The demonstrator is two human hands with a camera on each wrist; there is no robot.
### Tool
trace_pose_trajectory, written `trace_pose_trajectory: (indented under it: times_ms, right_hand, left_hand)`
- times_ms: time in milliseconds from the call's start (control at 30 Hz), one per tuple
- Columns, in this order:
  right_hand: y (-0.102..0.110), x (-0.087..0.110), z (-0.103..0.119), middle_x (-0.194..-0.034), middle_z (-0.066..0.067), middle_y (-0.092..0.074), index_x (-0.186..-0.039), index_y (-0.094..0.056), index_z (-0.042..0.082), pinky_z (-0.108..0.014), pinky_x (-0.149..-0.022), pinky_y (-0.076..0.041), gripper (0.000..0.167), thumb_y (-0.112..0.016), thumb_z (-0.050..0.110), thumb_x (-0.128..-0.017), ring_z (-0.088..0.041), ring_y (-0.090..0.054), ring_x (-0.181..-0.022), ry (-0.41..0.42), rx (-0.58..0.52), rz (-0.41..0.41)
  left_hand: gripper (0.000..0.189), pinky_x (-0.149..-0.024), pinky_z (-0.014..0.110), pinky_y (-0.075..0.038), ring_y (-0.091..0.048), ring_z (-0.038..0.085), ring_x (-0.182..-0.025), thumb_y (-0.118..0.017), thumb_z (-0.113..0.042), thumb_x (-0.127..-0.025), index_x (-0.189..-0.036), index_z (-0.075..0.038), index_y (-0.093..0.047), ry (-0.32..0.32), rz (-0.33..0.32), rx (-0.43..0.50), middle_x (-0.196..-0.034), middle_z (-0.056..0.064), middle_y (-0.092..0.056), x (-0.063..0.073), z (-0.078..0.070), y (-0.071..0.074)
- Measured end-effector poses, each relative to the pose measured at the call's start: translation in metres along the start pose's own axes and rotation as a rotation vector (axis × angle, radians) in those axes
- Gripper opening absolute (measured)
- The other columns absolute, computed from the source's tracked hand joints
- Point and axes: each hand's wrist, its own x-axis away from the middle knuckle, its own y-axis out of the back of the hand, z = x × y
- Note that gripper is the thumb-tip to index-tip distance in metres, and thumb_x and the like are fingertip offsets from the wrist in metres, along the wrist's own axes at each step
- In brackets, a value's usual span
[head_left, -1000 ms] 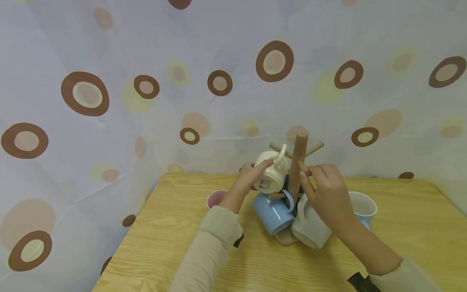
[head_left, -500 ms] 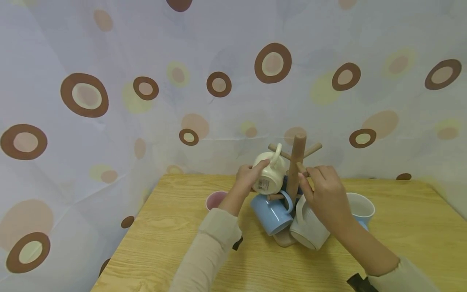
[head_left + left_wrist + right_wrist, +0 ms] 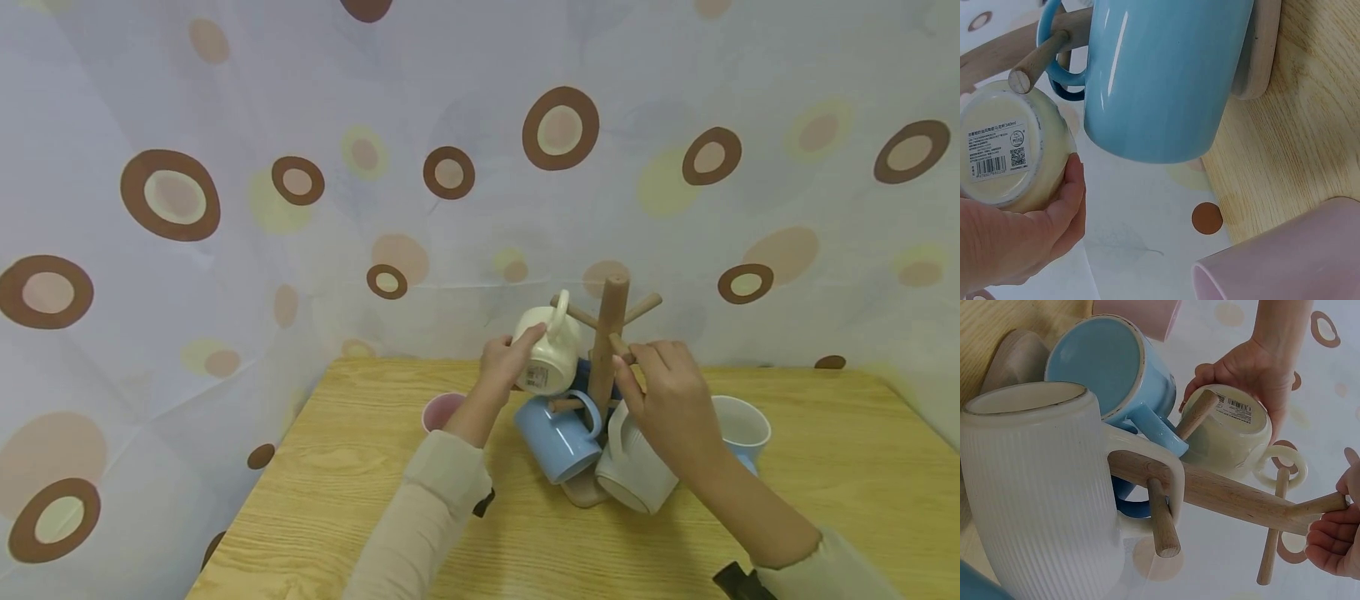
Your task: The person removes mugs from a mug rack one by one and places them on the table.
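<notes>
My left hand (image 3: 504, 360) grips a cream mug (image 3: 1000, 147) by its body, with its labelled base showing. The mug's handle (image 3: 1280, 467) is at the end of an upper peg (image 3: 1282, 481) of the wooden mug tree (image 3: 609, 333); whether the peg is inside the loop I cannot tell. My right hand (image 3: 670, 400) pinches another upper peg (image 3: 1319, 504) of the tree. Below, a light blue mug (image 3: 557, 439) and a ribbed white mug (image 3: 1041, 487) hang by their handles on lower pegs. A dark blue mug (image 3: 584, 372) is mostly hidden behind.
On the table (image 3: 330, 500), a pink mug (image 3: 442, 410) stands to the left, partly behind my left forearm. A blue mug with a white inside (image 3: 742, 423) stands right of the tree, partly behind my right hand. A patterned wall covering (image 3: 480, 225) closes off the back.
My left hand has moved the cream mug slightly left and up, so its handle is nearer the upper left peg's end. The right hand keeps its hold on the peg.
</notes>
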Motion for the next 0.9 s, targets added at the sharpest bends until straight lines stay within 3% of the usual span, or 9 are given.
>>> trace_pose_trajectory:
  times_ms: [533,767,900]
  right_hand:
    - [-0.001,-0.001,0.001,-0.073,-0.019,-0.060,-0.082,-0.061,-0.011,-0.040,-0.060,-0.047,0.058,-0.033,0.037,-0.100,-0.033,-0.054,-0.070,-0.008,0.009,0.011]
    - [0.000,-0.001,0.001,-0.072,-0.018,-0.060,-0.081,-0.060,-0.010,-0.040,-0.059,-0.047,0.058,-0.033,0.037,-0.100,-0.032,-0.054,-0.070,-0.023,0.006,0.015]
    - [0.001,-0.001,0.002,-0.075,-0.018,-0.060,-0.084,-0.060,-0.010,-0.040,-0.061,-0.047,0.058,-0.033,0.039,-0.099,-0.032,-0.054,-0.072,-0.043,-0.016,0.033]
  left_hand:
    - [0.059,-0.069,0.034,-0.056,-0.062,0.022,-0.085,-0.062,-0.049,-0.081,-0.115,-0.001,-0.060,-0.038,-0.042,0.134,-0.102,0.016,-0.063,0.008,-0.001,0.010]
    - [0.063,-0.076,0.035,-0.055,-0.062,0.026,-0.094,-0.065,-0.045,-0.081,-0.125,-0.001,-0.053,-0.077,-0.072,0.163,-0.110,0.018,-0.062,0.014,0.004,0.016]
    - [0.061,-0.080,0.035,-0.054,-0.062,0.025,-0.094,-0.064,-0.044,-0.082,-0.125,-0.002,-0.053,-0.131,-0.080,0.154,-0.109,0.017,-0.062,0.018,0.010,0.018]
